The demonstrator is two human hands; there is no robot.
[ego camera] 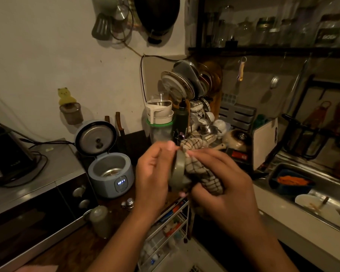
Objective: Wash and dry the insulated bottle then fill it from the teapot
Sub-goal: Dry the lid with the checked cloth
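In mid-air above the counter's edge, my left hand (153,173) grips a round olive-grey bottle part (178,171), seemingly the lid or cup. My right hand (222,185) holds a checked cloth (202,169) and presses it into that part. The cloth's top end sticks out above my fingers. An olive-grey insulated bottle (101,220) stands upright on the dark wooden counter, below and left of my hands. A small metal stopper (128,203) lies next to it. A cream round pot with a lid (236,141), possibly the teapot, sits by the dish rack.
A blue rice cooker (110,173) stands open at the left, beside a microwave (37,203). Behind my hands is a crowded dish rack (188,89). The sink (310,195) at the right holds a blue tub and a white bowl. A wire trolley (169,228) stands below the counter.
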